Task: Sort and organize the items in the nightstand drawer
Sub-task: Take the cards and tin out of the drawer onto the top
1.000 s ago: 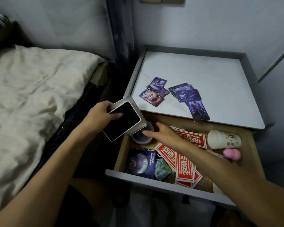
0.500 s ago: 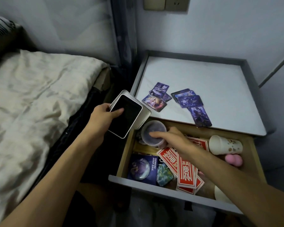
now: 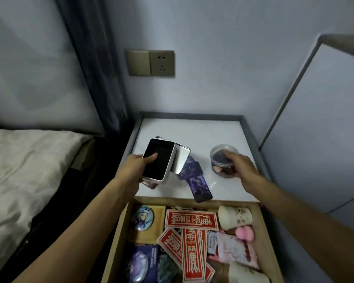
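My left hand [image 3: 135, 168] grips a black-screened phone [image 3: 158, 158] together with a silver tin box [image 3: 180, 160], held over the left side of the white nightstand top [image 3: 194, 129]. My right hand [image 3: 241, 165] grips a clear round jar [image 3: 223, 160] with dark contents, at or just above the top on its right side. Purple cards [image 3: 196, 181] lie on the top between my hands. Below, the open wooden drawer [image 3: 263, 231] holds red paper envelopes [image 3: 190, 219], a round badge [image 3: 142, 217], a white patterned cup [image 3: 234, 217] and a pink sponge [image 3: 244, 232].
A bed with a pale cover [image 3: 27, 172] lies to the left, with a dark gap beside the nightstand. A wall socket [image 3: 151, 63] sits above. A white cabinet door [image 3: 323, 127] stands close on the right. A pink packet [image 3: 235, 250] and dark blue box [image 3: 141, 262] also fill the drawer.
My right hand lifted the clear jar out of the drawer and carried it to the nightstand top. My left hand moved the phone and tin from beside the drawer up over the top.
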